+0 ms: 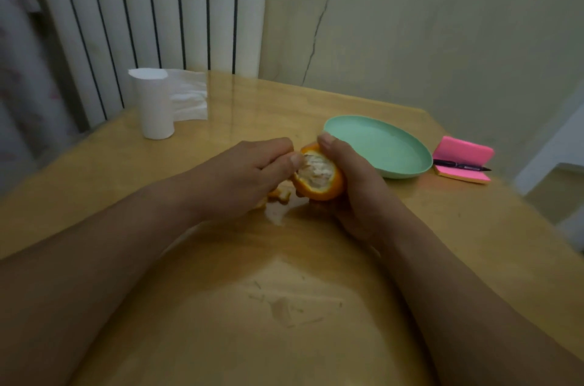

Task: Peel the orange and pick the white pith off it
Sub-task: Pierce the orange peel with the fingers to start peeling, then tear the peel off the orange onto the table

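Observation:
A partly peeled orange [320, 177] is held just above the wooden table, its top bared to pale pith and flesh with orange rind still round the lower half. My right hand [354, 183] grips it from the right, thumb over the far rim. My left hand [246, 173] comes in from the left, and its thumb and fingertips pinch at the peel edge on the orange's left side. A torn piece of peel [281, 194] lies on the table under my left hand, partly hidden by it.
A green plate [392, 148] sits just right of my hands. Beyond it lies a pink sticky-note pad [463, 151] with a black pen [461, 166] on it. A white paper roll [155, 104] and tissue [189, 94] stand at the back left. The table [284, 306] meets the wall behind.

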### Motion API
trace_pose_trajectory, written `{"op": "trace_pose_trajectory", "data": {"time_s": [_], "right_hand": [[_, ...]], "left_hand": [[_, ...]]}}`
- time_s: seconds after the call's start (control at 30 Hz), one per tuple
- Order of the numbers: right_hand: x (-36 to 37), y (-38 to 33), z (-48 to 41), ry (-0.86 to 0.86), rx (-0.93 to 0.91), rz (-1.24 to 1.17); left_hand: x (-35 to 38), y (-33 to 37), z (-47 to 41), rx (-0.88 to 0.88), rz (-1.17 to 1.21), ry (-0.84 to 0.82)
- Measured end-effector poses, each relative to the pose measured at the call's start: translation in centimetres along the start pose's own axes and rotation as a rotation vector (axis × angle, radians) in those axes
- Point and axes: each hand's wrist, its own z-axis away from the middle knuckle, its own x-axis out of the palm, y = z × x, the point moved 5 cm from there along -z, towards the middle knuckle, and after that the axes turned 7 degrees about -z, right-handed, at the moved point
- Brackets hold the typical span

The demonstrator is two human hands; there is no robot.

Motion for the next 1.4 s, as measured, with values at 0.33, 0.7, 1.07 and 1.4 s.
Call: {"op": "trace_pose_trajectory", "data": {"time_s": [0.33, 0.7, 1.07, 1.4], "right_hand": [[0.6, 0.0, -0.3, 0.003, -0.155, 0.117], [0.3, -0.2, 0.3, 0.031, 0.019, -0.014], [0.4, 0.3, -0.3, 0.101, -0.011, -0.004], [-0.4, -0.4, -0.6, 0.103, 0.009, -0.513]], "left_hand": [[-0.4, 0.3, -0.1, 0.027, -0.344, 0.081], [0.0, -0.1, 0.1, -0.007, -0.136, 0.253], [0.2, 0.1, 0.1, -0.064, 0.167, 0.207], [-0.6, -0.3, -0.3, -0.246, 1.035, 0.226]]}}
